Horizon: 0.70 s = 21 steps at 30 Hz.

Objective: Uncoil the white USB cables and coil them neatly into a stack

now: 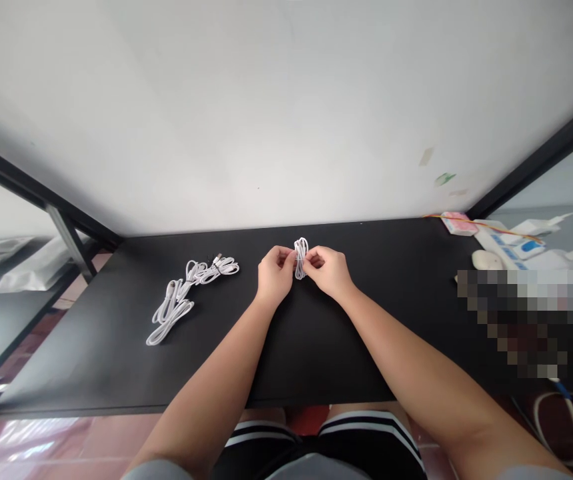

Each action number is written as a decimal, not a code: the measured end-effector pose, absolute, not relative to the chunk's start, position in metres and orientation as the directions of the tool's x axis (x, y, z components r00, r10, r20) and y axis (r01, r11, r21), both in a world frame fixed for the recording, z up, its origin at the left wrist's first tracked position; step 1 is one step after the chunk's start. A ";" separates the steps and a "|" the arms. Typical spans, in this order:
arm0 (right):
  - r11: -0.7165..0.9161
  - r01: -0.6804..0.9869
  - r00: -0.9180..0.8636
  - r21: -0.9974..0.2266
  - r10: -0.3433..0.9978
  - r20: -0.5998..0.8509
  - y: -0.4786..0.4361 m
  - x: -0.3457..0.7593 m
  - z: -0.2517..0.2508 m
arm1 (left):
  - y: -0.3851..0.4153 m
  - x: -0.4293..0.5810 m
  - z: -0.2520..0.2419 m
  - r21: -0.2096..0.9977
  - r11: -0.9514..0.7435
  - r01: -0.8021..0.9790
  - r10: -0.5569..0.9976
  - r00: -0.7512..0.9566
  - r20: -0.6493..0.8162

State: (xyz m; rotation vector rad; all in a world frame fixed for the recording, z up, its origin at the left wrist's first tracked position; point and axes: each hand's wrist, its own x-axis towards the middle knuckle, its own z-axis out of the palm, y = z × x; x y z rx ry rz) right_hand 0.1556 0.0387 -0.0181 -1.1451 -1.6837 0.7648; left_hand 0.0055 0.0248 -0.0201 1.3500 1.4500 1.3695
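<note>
left hand (275, 273): pinching coiled white cable (300, 259) | right hand (331, 269): pinching it too

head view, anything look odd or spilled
No spill shows on the desk. On the wall, toward the right, a beige strip and green scrap look odd, like leftovers against plain white. Pixelation hides one area.

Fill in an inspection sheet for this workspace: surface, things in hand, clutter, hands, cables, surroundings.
Surface: black tabletop.
Things in hand: one coiled white cable.
Clutter: mouse-shaped white object and pink-and-white box at the right; pixelation hides part of that side.
Hands: left hand and right hand pinch the coil from either side with their fingers.
Cables: bundled white cables at the left; white power strip at the right.
Surroundings: pale wall behind; black frame.
</note>
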 end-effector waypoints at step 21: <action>0.423 0.370 -0.105 -0.827 0.904 0.415 0.039 0.155 -0.020 | 0.033 0.007 -0.031 0.985 0.050 -0.163 0.979 -0.189 -0.081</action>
